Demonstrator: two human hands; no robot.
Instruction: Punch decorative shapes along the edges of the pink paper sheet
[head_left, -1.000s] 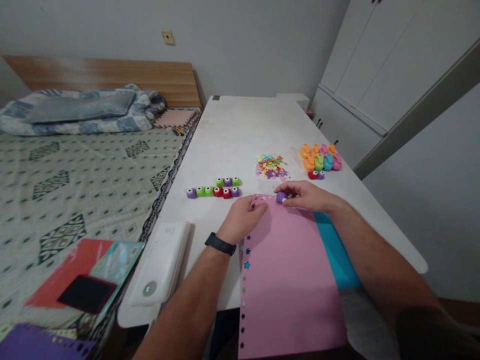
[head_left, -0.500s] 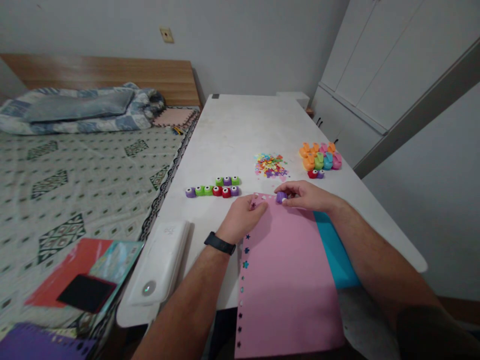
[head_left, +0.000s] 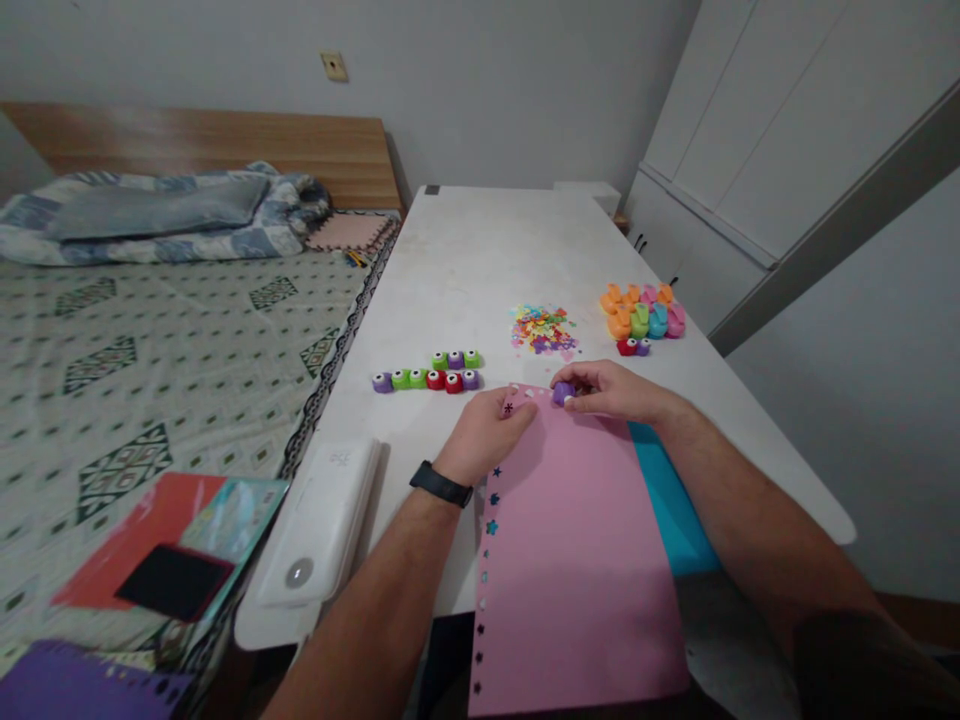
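Observation:
A large pink sheet of paper [head_left: 577, 560] lies before me, with shaped holes punched down its left edge and along the start of its top edge. My left hand [head_left: 491, 432] pinches the sheet's top left corner, thumb on top. In my right hand [head_left: 604, 390] is a small purple craft punch [head_left: 563, 394], set at the sheet's top edge between thumb and fingers. Beneath the pink sheet, a blue sheet [head_left: 671, 500] shows at the right. Beyond my hands lies a pile of colourful paper cutouts [head_left: 544, 330].
Small green, purple and red punches [head_left: 426, 380] stand in rows at left. Larger orange, green, blue and pink punches [head_left: 637, 315] sit at right, near a red punch [head_left: 625, 347]. A white device [head_left: 326, 525] occupies the table's near left corner, beside the bed [head_left: 187, 350].
Both hands, the punch and the pink sheet stay in nearly the same place. The view has shifted very slightly. The green light on the white device no longer shows.

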